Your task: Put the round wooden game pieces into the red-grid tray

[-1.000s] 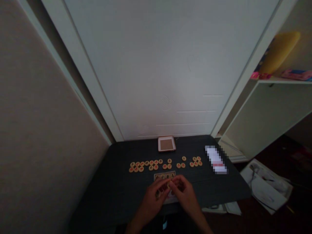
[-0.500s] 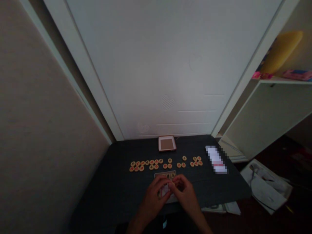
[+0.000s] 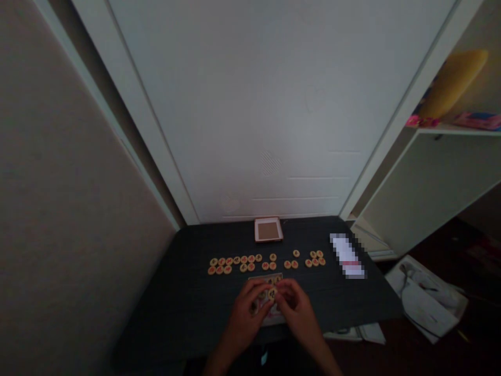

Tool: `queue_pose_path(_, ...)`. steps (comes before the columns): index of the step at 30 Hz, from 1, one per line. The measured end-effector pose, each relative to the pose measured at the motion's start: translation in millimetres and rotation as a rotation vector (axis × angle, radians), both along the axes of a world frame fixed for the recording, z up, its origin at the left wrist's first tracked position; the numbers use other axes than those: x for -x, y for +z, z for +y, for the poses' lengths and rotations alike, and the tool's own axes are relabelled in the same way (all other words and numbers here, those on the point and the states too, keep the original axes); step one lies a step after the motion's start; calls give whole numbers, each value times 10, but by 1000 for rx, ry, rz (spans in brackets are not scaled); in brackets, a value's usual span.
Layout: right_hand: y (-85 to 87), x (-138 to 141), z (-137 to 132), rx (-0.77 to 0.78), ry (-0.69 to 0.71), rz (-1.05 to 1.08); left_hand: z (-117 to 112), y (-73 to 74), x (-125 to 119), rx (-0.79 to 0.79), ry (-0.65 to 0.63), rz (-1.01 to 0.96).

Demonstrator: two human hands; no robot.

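A round wooden xiangqi piece (image 3: 272,294) with a dark character is held face up between my two hands. The fingers of my left hand (image 3: 248,308) pinch its left side. My right hand (image 3: 296,304) grips its right side with thumb and fingertips. Just below both hands lies a shallow box (image 3: 270,322) with more pieces inside, partly covered by my fingers. Farther out on the dark table, loose xiangqi pieces (image 3: 219,270) with red or dark characters lie in two rough rows, grouped by small gaps.
An open box lid (image 3: 268,231) with a brown inside lies at the back of the dark table (image 3: 183,308), near a white panel. A blurred-out white and red item (image 3: 346,256) lies on the right. White containers (image 3: 426,297) stand lower right.
The piece between my hands has turned so that its character now faces me. My fingers have shifted slightly around it. The rows of pieces have stayed put.
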State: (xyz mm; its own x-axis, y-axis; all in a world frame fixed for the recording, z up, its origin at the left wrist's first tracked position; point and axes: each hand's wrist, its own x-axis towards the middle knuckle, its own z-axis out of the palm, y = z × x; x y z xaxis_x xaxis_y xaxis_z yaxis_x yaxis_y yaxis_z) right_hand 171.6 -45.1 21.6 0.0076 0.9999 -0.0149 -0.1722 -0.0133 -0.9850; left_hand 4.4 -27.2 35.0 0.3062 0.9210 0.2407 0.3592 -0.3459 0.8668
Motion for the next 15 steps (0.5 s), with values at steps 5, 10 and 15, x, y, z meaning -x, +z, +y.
queue_pose_path(5, -51, 6, 21, 16, -1, 56, 6, -27, -16, -47, 1, 12)
queue_pose_path(10, 0, -2, 31, 50, -23, 30, -1, -7, -21, -64, -33, 35)
queue_pose_path(15, 50, -46, 16, 58, -20, -78, -4, -18, 1, -49, -37, 37)
